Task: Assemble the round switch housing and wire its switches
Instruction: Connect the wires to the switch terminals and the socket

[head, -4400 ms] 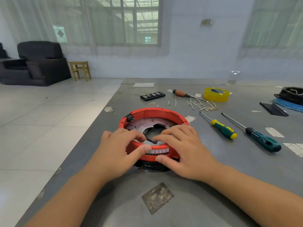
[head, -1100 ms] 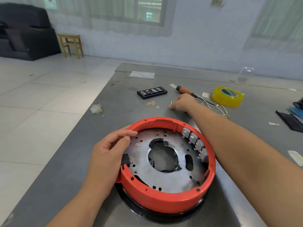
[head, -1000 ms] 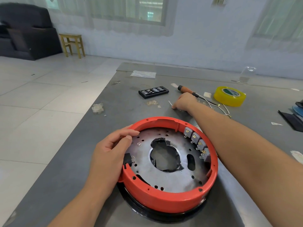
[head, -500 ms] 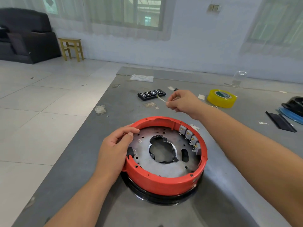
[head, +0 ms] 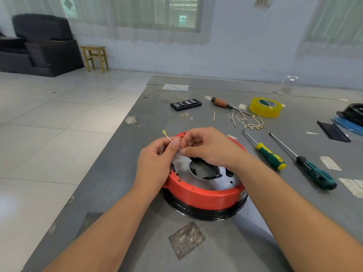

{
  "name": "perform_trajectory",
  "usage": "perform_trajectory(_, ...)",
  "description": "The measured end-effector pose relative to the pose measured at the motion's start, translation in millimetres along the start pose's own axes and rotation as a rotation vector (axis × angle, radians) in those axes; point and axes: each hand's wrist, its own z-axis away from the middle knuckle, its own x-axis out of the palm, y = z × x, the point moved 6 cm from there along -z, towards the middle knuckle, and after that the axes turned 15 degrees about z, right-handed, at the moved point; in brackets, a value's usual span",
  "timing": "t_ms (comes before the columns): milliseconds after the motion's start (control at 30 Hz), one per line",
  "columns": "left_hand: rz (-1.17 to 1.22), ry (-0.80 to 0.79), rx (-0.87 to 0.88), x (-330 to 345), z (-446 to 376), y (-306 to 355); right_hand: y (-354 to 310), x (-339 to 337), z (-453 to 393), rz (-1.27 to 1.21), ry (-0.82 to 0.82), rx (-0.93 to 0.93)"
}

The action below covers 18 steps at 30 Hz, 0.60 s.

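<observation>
Two hands meet above the red round switch housing (head: pixel 202 195) on the grey table (head: pixel 137 203); inside its ring lies a metal plate (head: pixel 214 183) with a central hole. Left hand (head: pixel 157 163) and right hand (head: pixel 208 148) both pinch a short wire (head: pixel 168 137) with a ring terminal, over the housing's far-left rim

Pale tiled floor (head: pixel 59 124) left of the grey desk (head: pixel 137 222). Dark armchair (head: pixel 39 44) and wooden stool (head: pixel 95 56) against the far white wall (head: pixel 235 55). Curtained window (head: pixel 157 14) above, admitting daylight; second curtain (head: pixel 334 26) at right.
</observation>
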Motion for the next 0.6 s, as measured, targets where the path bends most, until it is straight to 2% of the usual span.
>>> perform_trajectory(333,-0.231,-0.033,0.152,-2.2,0.0,8.3,9.5,4.5,3.8,-0.024,-0.022,0.124)
perform_trajectory(467,-0.214,-0.05,0.149,-1.7,-1.3,9.3,8.7,3.3,2.3,0.024,0.01,0.134)
perform_trajectory(600,-0.173,-0.008,0.109,-4.7,-0.2,6.6,11.5,1.0,3.3,-0.177,0.051,0.179)
